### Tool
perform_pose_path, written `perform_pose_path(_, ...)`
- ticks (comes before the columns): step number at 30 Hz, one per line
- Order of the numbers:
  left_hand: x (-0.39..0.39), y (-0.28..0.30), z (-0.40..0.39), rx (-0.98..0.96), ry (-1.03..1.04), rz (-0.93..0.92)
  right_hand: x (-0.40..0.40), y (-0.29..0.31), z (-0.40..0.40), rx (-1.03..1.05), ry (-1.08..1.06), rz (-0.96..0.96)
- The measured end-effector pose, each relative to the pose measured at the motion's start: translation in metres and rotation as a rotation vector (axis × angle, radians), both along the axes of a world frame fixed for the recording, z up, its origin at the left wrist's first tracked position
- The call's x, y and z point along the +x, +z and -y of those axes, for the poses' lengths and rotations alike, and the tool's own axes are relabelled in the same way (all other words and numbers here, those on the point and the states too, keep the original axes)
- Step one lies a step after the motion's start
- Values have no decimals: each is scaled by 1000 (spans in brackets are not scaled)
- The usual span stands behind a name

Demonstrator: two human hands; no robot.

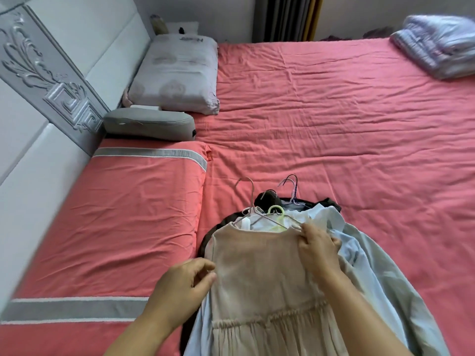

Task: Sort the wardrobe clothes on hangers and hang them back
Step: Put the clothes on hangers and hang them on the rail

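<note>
**While both hands work the beige dress, a pile of hangered clothes waits on the bed**

Where the coral sheet (321, 119) lies rumpled across the bed, a heap of clothes sits at the near edge, the beige dress (259, 278) on top. Its cloth looks thin and matte, with a gathered, pleated band across the waist; the skirt runs off the bottom of the view. The right hand (317, 249) pinches the dress's shoulder at the neckline, fingers curled over the fabric. The left hand (183, 285) nips the opposite side seam between thumb and fingertips.

A thin metal wire hanger (253, 199) pokes out of the neckline, and a pale green plastic hanger (277, 214) shows just behind it. Further back two more wire hooks (291, 187) cross; which garments they carry is hard to tell. A light blue shirt (359, 253), smooth and crumpled, spills out to the right, and a dark garment (270, 199) peeks from underneath, mostly buried.

Against the padded white headboard (51, 73) rest a soft white pillow (177, 75) and a rounded grey cushion (149, 123). Folded striped bedding (442, 44) is cut off at the far corner.
</note>
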State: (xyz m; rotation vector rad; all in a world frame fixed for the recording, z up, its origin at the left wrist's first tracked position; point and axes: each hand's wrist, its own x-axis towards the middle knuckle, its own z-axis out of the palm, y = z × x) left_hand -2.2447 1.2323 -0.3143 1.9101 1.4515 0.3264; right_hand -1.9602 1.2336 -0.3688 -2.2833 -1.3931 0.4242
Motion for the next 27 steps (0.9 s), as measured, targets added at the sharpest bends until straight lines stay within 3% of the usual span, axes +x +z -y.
perform_pose_path(7,-16,46,6,53,-219,7,-39,97,107,224,-275,-156)
perform_pose_path(15,28,106,30,185,-492,225,-94,218,243,463,-496,-343)
perform_pose_path(21,90,160,97,353,-683,375,-130,282,341,628,-588,-308)
perform_pose_path(24,106,182,133,439,-785,593,-151,302,389,668,-647,-258)
perform_pose_path(27,110,200,165,464,-871,776,-170,319,439,583,-621,-117)
